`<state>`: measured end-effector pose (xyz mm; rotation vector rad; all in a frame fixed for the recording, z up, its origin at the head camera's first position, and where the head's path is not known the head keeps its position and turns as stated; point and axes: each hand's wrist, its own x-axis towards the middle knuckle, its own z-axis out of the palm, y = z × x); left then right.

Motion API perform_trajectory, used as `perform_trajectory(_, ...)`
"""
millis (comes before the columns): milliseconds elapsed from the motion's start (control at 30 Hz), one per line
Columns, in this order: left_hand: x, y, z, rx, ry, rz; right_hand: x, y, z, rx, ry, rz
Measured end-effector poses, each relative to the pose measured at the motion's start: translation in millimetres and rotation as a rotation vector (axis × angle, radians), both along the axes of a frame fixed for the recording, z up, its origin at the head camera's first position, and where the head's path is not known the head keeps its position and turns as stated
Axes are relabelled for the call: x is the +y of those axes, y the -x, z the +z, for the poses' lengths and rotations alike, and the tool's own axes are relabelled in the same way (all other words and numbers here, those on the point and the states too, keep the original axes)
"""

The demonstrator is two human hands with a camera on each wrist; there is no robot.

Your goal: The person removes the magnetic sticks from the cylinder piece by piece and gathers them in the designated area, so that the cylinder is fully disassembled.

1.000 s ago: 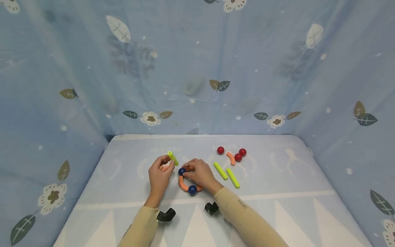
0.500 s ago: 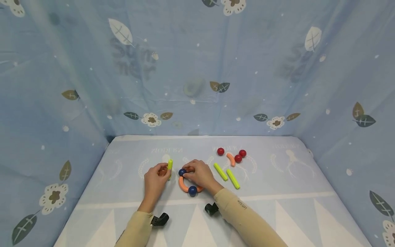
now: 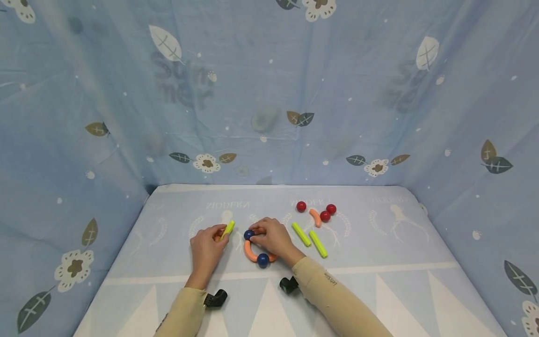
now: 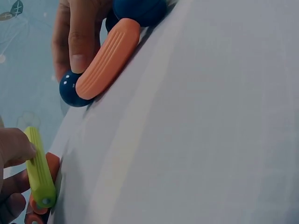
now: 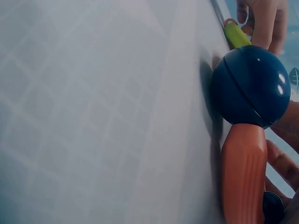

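Observation:
My left hand pinches a yellow-green magnetic rod, tilted, low over the table. Behind that rod, in the left wrist view, orange pieces show by the fingers; whether they are held too I cannot tell. With thumb and fingers, my right hand pinches a dark blue ball. An orange curved rod runs from this ball to a second blue ball nearer me. Another orange piece joins the second ball, partly hidden by the right hand.
Right of the right hand lie two yellow-green rods. Beyond them are an orange curved rod and several red balls. Black wrist devices sit at both sleeves. A patterned blue curtain closes off the back and sides.
My left hand has drawn back to the left, away from the blue balls, and lowered the yellow-green rod, turning it to a new slant. The right hand stays on its ball.

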<state>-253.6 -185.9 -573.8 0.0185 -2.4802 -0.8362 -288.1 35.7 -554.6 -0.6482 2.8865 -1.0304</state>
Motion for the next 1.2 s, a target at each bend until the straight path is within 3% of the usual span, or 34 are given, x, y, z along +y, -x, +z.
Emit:
perform_trajectory(333,-6.5,0.6,0.0,-0.071,0.029,0.037,-1,0.5,-0.8,-0.009,0.002,-0.001)
perform_trajectory(633,-4.4,-1.4,-1.3,-0.078,0.030,0.047,0,0.1,-1.8,-0.003,0.006,-0.002)
perform_trajectory(1200,0.3,-7.2,1.1,-0.042,-0.004,-0.021,17,-3.0,1.5,0.006,0.088,0.055)
